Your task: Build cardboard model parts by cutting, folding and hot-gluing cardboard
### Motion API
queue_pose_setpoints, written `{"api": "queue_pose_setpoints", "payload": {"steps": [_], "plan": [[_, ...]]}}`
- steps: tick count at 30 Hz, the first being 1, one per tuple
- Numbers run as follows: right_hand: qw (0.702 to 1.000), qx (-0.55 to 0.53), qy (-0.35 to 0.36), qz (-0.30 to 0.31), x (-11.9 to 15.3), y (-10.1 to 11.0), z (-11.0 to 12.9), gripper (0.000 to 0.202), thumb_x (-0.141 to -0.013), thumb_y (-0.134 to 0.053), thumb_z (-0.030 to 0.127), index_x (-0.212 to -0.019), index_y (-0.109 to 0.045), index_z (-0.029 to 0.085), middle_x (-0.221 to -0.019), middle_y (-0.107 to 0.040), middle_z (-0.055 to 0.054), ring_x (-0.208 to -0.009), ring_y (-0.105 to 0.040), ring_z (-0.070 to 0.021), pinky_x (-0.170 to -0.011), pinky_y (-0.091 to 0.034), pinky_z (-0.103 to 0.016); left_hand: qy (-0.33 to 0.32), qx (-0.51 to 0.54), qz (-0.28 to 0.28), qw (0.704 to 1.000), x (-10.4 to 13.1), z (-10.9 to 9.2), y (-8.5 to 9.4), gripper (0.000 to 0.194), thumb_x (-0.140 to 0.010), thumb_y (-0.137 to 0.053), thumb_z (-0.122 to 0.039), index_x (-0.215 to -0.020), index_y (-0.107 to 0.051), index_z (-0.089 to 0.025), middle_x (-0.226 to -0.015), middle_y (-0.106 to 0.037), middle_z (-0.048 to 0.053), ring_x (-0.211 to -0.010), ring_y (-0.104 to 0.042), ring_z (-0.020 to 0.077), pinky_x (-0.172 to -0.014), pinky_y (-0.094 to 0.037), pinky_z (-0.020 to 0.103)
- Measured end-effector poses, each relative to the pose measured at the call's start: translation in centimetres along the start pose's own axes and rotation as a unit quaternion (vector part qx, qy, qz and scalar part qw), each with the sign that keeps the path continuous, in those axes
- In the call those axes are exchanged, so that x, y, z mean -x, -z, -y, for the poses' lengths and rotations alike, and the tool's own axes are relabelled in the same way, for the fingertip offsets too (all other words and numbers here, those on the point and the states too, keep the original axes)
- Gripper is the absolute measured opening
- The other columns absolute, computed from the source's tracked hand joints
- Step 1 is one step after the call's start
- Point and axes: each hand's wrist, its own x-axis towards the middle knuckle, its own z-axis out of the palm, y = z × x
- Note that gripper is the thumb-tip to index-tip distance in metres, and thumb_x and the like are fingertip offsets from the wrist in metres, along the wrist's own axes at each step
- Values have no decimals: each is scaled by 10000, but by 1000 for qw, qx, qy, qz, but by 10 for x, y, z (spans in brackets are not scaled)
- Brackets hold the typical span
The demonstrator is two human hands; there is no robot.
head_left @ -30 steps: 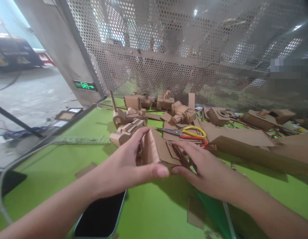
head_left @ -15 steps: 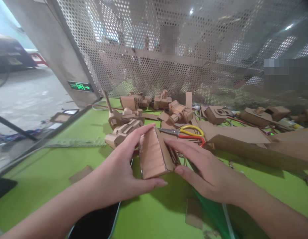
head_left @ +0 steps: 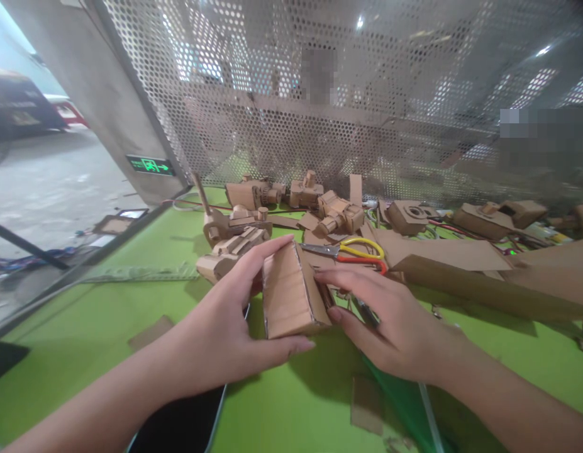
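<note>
A small cardboard box (head_left: 287, 292) with dark-looking edges is held tilted above the green table, at the centre of the head view. My left hand (head_left: 234, 314) grips its left side, the index finger along the top edge and the thumb under the bottom. On the other side, my right hand (head_left: 390, 321) has thumb and fingertips on a cardboard part of the box's right face, mostly hidden from view. Just behind the box lie scissors (head_left: 348, 250) with one yellow and one red handle.
Several cardboard camera-like models (head_left: 253, 192) stand along the back, before a perforated metal panel (head_left: 272, 119). Cardboard sheets (head_left: 456, 258) cover the right side. A black phone-like object (head_left: 182, 421) lies under my left forearm, and a cardboard scrap (head_left: 366, 402) lies near the front.
My right fingers have drawn in slightly, thumb and index closer together against the box's right side. The box and my left hand have hardly moved.
</note>
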Motion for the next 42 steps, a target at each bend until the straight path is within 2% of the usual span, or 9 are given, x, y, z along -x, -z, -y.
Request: {"api": "queue_pose_setpoints", "payload": {"steps": [6,16,20,22,26,29,33,37,42], "plan": [[1000,4,1,-3,0,0,0,369,-1176,-624,300,-1526,-644,186,-1557,-760,-125,-1486,-686,-234,-1283,-544,-349,9,2,5,1000,1,0,1,1101,-801,-1038,-529,-1701,-409,-465,-1769,-535,64,-1544,-639,415,-1272,-595,535],[1000,7,6,3,2,-1,-2,387,-1177,-616,305,-1552,-614,209,-1576,-748,-136,-1490,-689,-275,-1269,-574,-422,-8,-4,-7,1000,0,2,-1,1106,-806,-1029,-517,-1718,-405,-468,-1808,-495,67,-1565,-616,431,-1336,-519,585],[998,54,7,-14,3,13,4,386,-1174,-628,324,-1552,-626,247,-1606,-732,-115,-1513,-678,-292,-1282,-571,-450,-50,-43,-22,998,0,3,2,1105,-824,-997,-484,-1743,-384,-481,-1784,-519,59,-1549,-622,448,-1364,-463,649],[995,91,-19,-22,8,26,10,304,-1178,-600,318,-1467,-683,277,-1539,-766,-110,-1440,-731,-313,-1214,-630,-475,-72,-68,-24,995,1,3,4,1113,-825,-979,-450,-1752,-364,-476,-1770,-523,62,-1558,-603,460,-1378,-428,673],[969,197,-131,77,54,47,9,265,-1155,-564,350,-1339,-755,344,-1408,-821,-111,-1287,-806,-399,-994,-745,-589,-108,-94,-18,990,1,4,8,1049,-867,-923,-362,-1748,-357,-426,-1793,-461,90,-1608,-538,460,-1394,-399,655],[941,250,-180,136,115,45,-7,581,-1044,-608,207,-1604,-629,359,-1548,-778,-118,-1315,-814,-423,-1075,-722,-641,-101,-45,-10,994,1,4,6,1095,-863,-943,-367,-1771,-332,-385,-1784,-475,128,-1573,-586,437,-1348,-492,584],[926,307,-196,102,169,24,-25,895,-893,-636,109,-1761,-471,257,-1712,-652,-172,-1457,-724,-481,-1095,-709,-673,-70,-4,3,998,0,2,4,1166,-819,-993,-405,-1770,-321,-344,-1737,-523,132,-1536,-618,420,-1335,-519,535],[909,339,-226,91,167,10,-25,864,-909,-554,37,-1756,-464,183,-1631,-706,-227,-1443,-739,-452,-1134,-685,-655,-91,0,27,995,-3,6,7,971,-871,-950,-411,-1667,-393,-374,-1655,-547,66,-1476,-648,374,-1312,-538,501],[907,381,-178,24,151,23,-8,630,-1029,-533,104,-1659,-537,120,-1534,-761,-229,-1383,-787,-396,-1039,-743,-487,-165,14,38,985,-8,19,10,1002,-823,-975,-277,-1640,-407,-389,-1587,-579,97,-1417,-703,354,-1255,-598,541]]}}
